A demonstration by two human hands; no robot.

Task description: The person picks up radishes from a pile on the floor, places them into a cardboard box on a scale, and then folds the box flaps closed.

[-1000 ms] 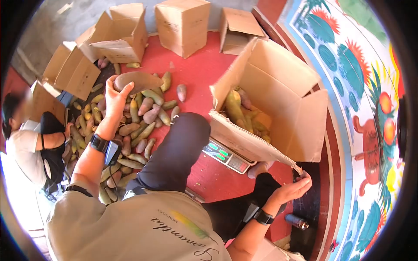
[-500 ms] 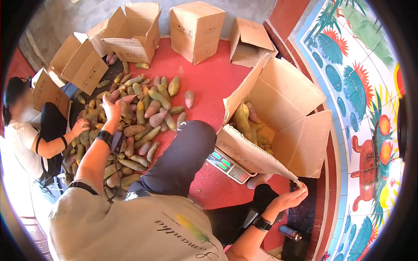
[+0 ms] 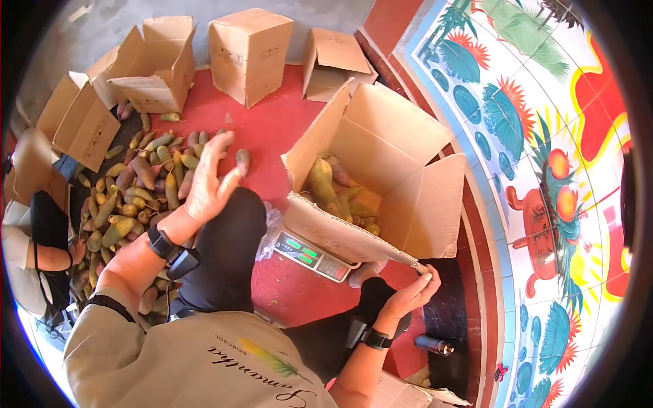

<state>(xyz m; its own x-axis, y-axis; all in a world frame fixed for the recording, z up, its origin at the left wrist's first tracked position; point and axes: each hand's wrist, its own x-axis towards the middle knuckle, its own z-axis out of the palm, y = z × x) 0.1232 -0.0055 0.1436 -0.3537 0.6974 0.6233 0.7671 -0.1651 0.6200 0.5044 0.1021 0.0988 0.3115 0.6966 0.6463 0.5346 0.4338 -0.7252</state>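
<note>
My left hand (image 3: pixel 207 187) is over my raised knee, fingers apart and nothing visible in it. Just past its fingertips lies a single green-and-purplish root that looks like a radish (image 3: pixel 243 161). Left of the hand spreads a heap of similar radishes (image 3: pixel 139 197), partly covered by my arm. With my right hand (image 3: pixel 416 294) I pinch the near flap corner of an open cardboard box (image 3: pixel 415 146). Several radishes (image 3: pixel 326 190) lie inside that box. Beneath its near side, a digital scale (image 3: pixel 309 256) shows lit green displays.
More cardboard boxes (image 3: pixel 248 58) line the wall. A co-worker (image 3: pixel 44 238) sits at the left by the heap. Red flooring (image 3: pixel 275 132) shows between heap and box. A dark cylinder (image 3: pixel 433 345) lies near my right wrist; a painted tile wall (image 3: pixel 537 177) curves along the right.
My left hand has moved from over the heap toward the box, to above my knee. My right hand stays on the flap. The whole view has shifted, with the scene sliding left.
</note>
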